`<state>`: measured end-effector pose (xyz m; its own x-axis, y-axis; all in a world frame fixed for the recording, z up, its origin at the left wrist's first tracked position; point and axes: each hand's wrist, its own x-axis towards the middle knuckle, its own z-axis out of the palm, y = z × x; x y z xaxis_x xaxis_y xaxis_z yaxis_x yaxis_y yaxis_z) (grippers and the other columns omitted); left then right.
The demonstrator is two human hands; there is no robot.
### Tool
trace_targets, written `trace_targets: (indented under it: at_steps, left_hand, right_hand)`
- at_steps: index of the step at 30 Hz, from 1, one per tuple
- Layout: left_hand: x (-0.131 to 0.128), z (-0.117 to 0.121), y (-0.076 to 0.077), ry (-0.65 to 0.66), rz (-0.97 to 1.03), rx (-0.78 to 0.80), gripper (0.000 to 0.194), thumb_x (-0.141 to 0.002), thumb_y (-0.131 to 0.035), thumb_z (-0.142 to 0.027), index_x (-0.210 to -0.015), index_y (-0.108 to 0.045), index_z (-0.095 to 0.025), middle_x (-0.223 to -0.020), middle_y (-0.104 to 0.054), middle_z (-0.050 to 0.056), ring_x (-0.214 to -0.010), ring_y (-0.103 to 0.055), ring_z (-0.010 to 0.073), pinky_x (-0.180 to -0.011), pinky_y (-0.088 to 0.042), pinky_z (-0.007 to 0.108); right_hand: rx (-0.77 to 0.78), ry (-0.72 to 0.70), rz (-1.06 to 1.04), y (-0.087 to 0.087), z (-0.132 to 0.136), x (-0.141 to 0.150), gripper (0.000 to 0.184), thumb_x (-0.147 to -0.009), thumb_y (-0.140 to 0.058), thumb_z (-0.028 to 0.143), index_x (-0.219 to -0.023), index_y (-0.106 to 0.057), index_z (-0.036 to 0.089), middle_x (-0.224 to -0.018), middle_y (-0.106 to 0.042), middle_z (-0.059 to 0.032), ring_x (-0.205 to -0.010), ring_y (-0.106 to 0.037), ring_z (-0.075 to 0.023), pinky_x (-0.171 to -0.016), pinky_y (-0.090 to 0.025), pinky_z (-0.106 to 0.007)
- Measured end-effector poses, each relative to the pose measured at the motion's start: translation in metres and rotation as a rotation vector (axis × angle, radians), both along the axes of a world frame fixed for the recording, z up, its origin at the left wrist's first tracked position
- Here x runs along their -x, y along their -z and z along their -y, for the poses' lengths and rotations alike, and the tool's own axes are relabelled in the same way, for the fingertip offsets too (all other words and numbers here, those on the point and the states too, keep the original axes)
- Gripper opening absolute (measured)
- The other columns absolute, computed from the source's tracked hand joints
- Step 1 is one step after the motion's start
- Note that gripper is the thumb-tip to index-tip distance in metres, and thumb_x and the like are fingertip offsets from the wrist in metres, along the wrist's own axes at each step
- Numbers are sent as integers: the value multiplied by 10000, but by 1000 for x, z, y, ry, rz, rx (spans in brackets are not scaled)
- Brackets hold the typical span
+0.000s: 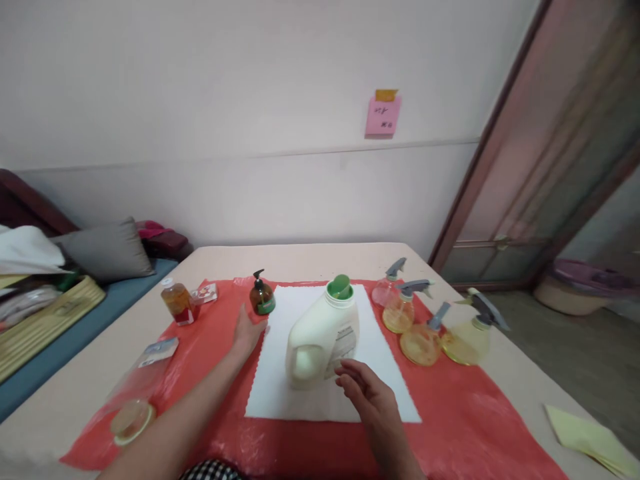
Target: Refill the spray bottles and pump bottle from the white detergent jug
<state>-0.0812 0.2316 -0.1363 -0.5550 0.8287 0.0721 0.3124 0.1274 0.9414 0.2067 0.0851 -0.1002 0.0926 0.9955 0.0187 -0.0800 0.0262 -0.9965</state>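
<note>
Table (300,257) bears red sheet (460,407), white cloth (273,400) atop. Jug (315,340) stands on cloth. Right hand (373,400): at jug's lower right, fingers loosely curled, open; contact unclear. Left hand (245,337): left of jug, fingers spread, near pump bottle (261,297).

A pale jug (323,337) with a green spout and printed label stands upright on the white sheet (267,400); a brown, black-pumped bottle (260,296) stands upright beside the sheet's far-left corner.
</note>
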Motion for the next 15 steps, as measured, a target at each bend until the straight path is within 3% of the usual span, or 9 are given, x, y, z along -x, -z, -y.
trace_targets:
  at_steps: [5,9,11,15]
  left_hand:
    - [-32,82,-24,270,135,54,534,-609,-779,-418,-1057,-646,-159,-1056,-716,166,-949,-695,312,-789,-546,411]
    - [-68,139,-28,591,278,91,443,-610,-753,-499,-885,-696,-158,-795,-735,82,-765,-696,234,-697,-534,314]
    - [-82,155,-25,646,259,63,380,-648,-722,-499,-852,-706,-179,-773,-736,56,-749,-692,217,-703,-524,297]
    - [-94,162,-22,589,74,44,275,-644,-685,-465,-748,-704,-210,-657,-696,11,-677,-660,202,-665,-497,282]
  right_hand:
    - [-64,181,-1,1,-5,-5,457,-716,-710,599,-923,-715,192,-839,-752,-90,-763,-692,-253,-710,-557,-374]
    - [-97,356,25,14,-10,-21,515,-685,-692,632,-926,-695,177,-837,-744,-86,-796,-693,-254,-757,-550,-392]
    - [-107,462,42,21,-14,-34,567,-679,-672,652,-975,-677,169,-934,-740,-103,-896,-689,-266,-827,-539,-408]
    - [-87,666,113,28,-28,-74,568,-782,-618,597,-1143,-621,158,-1201,-669,-139,-1141,-606,-282,-982,-473,-425]
